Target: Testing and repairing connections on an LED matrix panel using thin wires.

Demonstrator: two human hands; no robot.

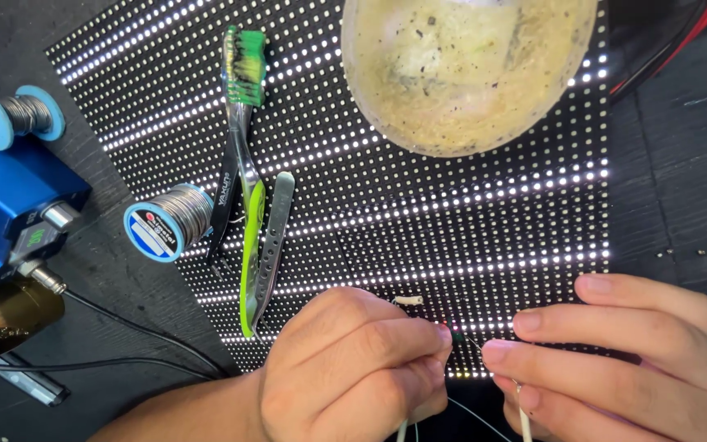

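Hands meet low in the head view over a black LED matrix panel (452,205) studded with rows of lit white dots, which lies on a dark worktop (681,164). The left hand (353,368) is curled, thumb and forefinger pressed together at their tips, pinching something too small to make out; the right hand (615,352) faces it with fingers pressed close, pinching a thin wire (472,340) whose tip sits in the narrow gap between the two hands, just above the panel's lower edge. Fine pale wires (464,409) trail down from both hands toward the bottom of the picture. A shallow translucent round bowl (468,69) rests on the upper part of the panel; inside it lies a yellowish, crusty residue flecked with dark specks. Left of the bowl, a green and black toothbrush (243,155) with worn bristles lies lengthwise on the panel, touching grey metal tweezers (274,237) beside it. A blue-capped spool of solder wire (165,223) sits at the panel's left edge, and a second blue solder spool (11,116) stands farther left, above a blue box-shaped device (6,205) with black cables (124,327) running from it.
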